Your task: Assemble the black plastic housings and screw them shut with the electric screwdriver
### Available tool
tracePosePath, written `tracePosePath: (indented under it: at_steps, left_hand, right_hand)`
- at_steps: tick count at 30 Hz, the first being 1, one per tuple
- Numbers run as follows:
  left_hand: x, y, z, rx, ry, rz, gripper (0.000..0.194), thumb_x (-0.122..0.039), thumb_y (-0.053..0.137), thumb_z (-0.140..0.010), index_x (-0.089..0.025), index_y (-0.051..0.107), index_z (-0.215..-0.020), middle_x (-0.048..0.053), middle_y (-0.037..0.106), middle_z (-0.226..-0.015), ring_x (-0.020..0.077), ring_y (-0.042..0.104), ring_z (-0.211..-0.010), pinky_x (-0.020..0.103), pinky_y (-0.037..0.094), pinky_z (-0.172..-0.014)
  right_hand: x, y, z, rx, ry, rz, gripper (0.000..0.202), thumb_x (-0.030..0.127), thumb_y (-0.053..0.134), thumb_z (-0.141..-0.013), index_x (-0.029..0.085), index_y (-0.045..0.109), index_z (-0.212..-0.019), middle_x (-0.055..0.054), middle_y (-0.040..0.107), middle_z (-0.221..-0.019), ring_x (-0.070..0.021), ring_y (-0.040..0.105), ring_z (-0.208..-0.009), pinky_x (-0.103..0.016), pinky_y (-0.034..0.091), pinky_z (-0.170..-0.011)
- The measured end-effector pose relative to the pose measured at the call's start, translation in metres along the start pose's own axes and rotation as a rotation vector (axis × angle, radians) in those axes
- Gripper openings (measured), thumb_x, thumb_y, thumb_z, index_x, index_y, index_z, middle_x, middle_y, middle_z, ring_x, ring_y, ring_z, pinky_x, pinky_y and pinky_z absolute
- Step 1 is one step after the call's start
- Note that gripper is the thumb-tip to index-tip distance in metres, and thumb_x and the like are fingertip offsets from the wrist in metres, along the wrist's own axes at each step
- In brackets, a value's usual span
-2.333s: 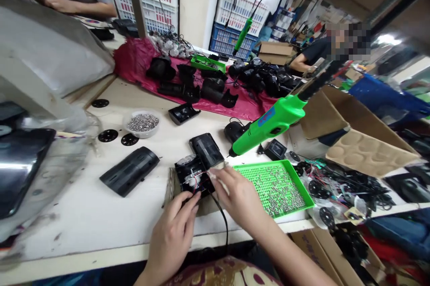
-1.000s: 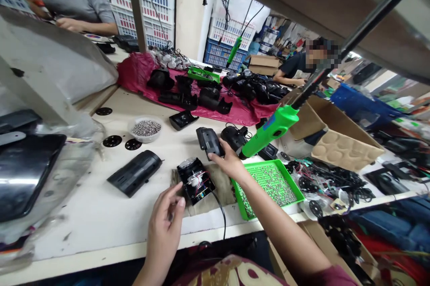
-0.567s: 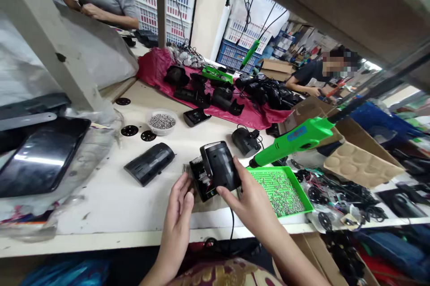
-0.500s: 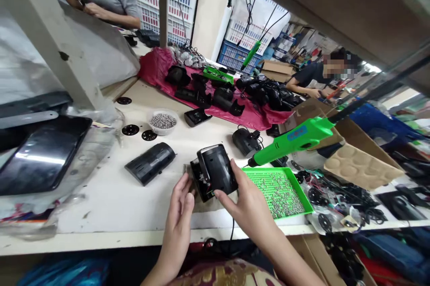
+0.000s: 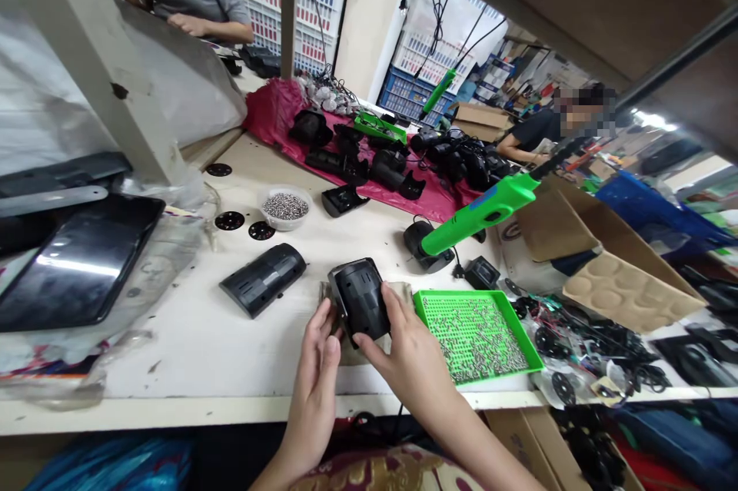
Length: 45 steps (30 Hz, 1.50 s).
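A black plastic housing (image 5: pixel 362 297) with a curved, slotted cover sits over a cloth pad (image 5: pixel 397 290) on the white table. My right hand (image 5: pixel 407 341) grips its right side, thumb on the near edge of the cover. My left hand (image 5: pixel 320 364) is closed against the left side, with some fingertips hidden. Left of my hands lies a similar curved black cover (image 5: pixel 264 278). A green tray (image 5: pixel 420 310) holding many small screws is just right of my right hand. Beyond it hangs a green electric screwdriver (image 5: pixel 484 213), untouched.
A clear bowl of small metal parts (image 5: pixel 285 208) stands behind, near black discs (image 5: pixel 229 220). A dark glossy panel (image 5: pixel 86 264) lies at left. Black parts cover a pink sheet (image 5: pixel 427 205) at the back. Cardboard boxes (image 5: pixel 553 222) and wired parts crowd the right. Two people work beyond.
The curved cover now sits down over the housing's inside, which showed open before. The green screwdriver has swung away from the tray, up and to the left. My view has shifted slightly.
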State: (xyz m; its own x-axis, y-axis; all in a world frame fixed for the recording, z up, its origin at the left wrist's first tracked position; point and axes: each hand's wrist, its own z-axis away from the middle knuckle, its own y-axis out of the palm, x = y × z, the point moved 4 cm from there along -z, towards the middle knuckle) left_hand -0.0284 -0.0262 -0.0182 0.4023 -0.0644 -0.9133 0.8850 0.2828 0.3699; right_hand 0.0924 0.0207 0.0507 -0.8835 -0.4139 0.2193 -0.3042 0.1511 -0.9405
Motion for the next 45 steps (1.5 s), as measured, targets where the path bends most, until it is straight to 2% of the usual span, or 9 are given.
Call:
tracePosePath:
  at_steps: [5, 10, 17, 20, 25, 31, 38, 42, 45]
  left_hand:
    - [-0.006, 0.004, -0.006, 0.002, -0.059, 0.007, 0.054, -0.051, 0.053, -0.091, -0.037, 0.041, -0.142, 0.001, 0.037, -0.156, 0.0204, 0.034, -0.141, 0.033, 0.032, -0.113]
    - [-0.01, 0.012, -0.022, -0.038, -0.142, 0.034, 0.092, -0.053, 0.076, -0.071, -0.025, 0.033, -0.147, 0.011, 0.045, -0.149, 0.0284, 0.04, -0.137, 0.038, 0.039, -0.108]
    - [-0.004, 0.033, -0.041, -0.045, -0.259, 0.252, 0.097, -0.045, 0.087, -0.058, -0.026, 0.041, -0.141, 0.01, 0.054, -0.141, 0.0291, 0.049, -0.129, 0.039, 0.039, -0.106]
    - [-0.006, 0.038, -0.043, -0.082, -0.278, 0.258, 0.091, -0.041, 0.088, -0.058, -0.025, 0.046, -0.137, 0.008, 0.057, -0.136, 0.0269, 0.052, -0.125, 0.036, 0.043, -0.102]
    - [-0.011, 0.04, -0.042, -0.151, -0.315, 0.293, 0.077, -0.035, 0.087, -0.059, -0.026, 0.053, -0.127, 0.005, 0.066, -0.121, 0.0211, 0.061, -0.109, 0.031, 0.049, -0.09]
    - [-0.015, 0.046, -0.047, -0.137, -0.354, 0.293, 0.063, -0.03, 0.085, -0.061, -0.024, 0.057, -0.118, 0.001, 0.07, -0.104, 0.0159, 0.065, -0.092, 0.028, 0.05, -0.082]
    - [-0.019, 0.048, -0.05, -0.125, -0.362, 0.277, 0.061, -0.027, 0.084, -0.062, -0.024, 0.057, -0.116, 0.001, 0.07, -0.101, 0.0158, 0.064, -0.09, 0.029, 0.048, -0.083]
    - [-0.018, 0.047, -0.048, -0.115, -0.377, 0.272, 0.06, -0.029, 0.083, -0.064, -0.024, 0.056, -0.117, 0.001, 0.071, -0.102, 0.0153, 0.065, -0.089, 0.029, 0.048, -0.082]
    - [-0.019, 0.049, -0.048, -0.147, -0.362, 0.292, 0.062, -0.028, 0.085, -0.061, -0.023, 0.057, -0.116, 0.0, 0.071, -0.097, 0.0152, 0.065, -0.086, 0.03, 0.048, -0.082]
  right_hand:
    - [-0.005, 0.001, 0.014, -0.011, -0.062, -0.058, 0.071, 0.031, 0.062, -0.087, -0.001, 0.034, -0.144, -0.029, 0.055, -0.136, -0.0365, 0.057, -0.124, -0.049, 0.055, -0.096]
    - [-0.015, 0.003, 0.034, -0.06, -0.092, -0.138, 0.077, 0.037, 0.056, -0.093, 0.012, 0.015, -0.153, -0.023, 0.048, -0.144, -0.0316, 0.051, -0.132, -0.048, 0.053, -0.099]
    - [-0.02, 0.007, 0.038, -0.065, -0.085, -0.178, 0.075, 0.042, 0.052, -0.094, 0.015, 0.014, -0.154, -0.021, 0.05, -0.143, -0.0312, 0.052, -0.131, -0.048, 0.054, -0.098]
    - [-0.019, 0.008, 0.036, -0.076, -0.078, -0.167, 0.076, 0.039, 0.052, -0.094, 0.014, 0.012, -0.154, -0.022, 0.05, -0.143, -0.0317, 0.054, -0.129, -0.048, 0.055, -0.096]
    - [-0.014, 0.007, 0.033, -0.024, -0.085, -0.115, 0.084, 0.033, 0.055, -0.092, 0.009, 0.004, -0.155, -0.026, 0.046, -0.145, -0.0357, 0.05, -0.131, -0.052, 0.055, -0.096]
    - [-0.009, 0.011, 0.03, 0.067, -0.038, -0.093, 0.107, 0.029, 0.07, -0.079, 0.0, -0.002, -0.152, -0.033, 0.039, -0.146, -0.0433, 0.045, -0.133, -0.056, 0.051, -0.1]
    - [-0.01, 0.015, 0.029, 0.068, 0.003, -0.098, 0.114, 0.024, 0.072, -0.078, 0.005, -0.012, -0.152, -0.033, 0.039, -0.146, -0.0438, 0.045, -0.133, -0.058, 0.051, -0.099]
    - [-0.011, 0.009, 0.028, 0.161, -0.093, -0.161, 0.127, 0.034, 0.08, -0.073, 0.006, -0.015, -0.151, -0.034, 0.03, -0.151, -0.0451, 0.034, -0.139, -0.059, 0.047, -0.103]
    - [-0.012, 0.012, 0.029, 0.132, -0.076, -0.177, 0.131, 0.035, 0.082, -0.07, 0.005, -0.017, -0.151, -0.035, 0.027, -0.151, -0.0462, 0.031, -0.141, -0.06, 0.045, -0.104]
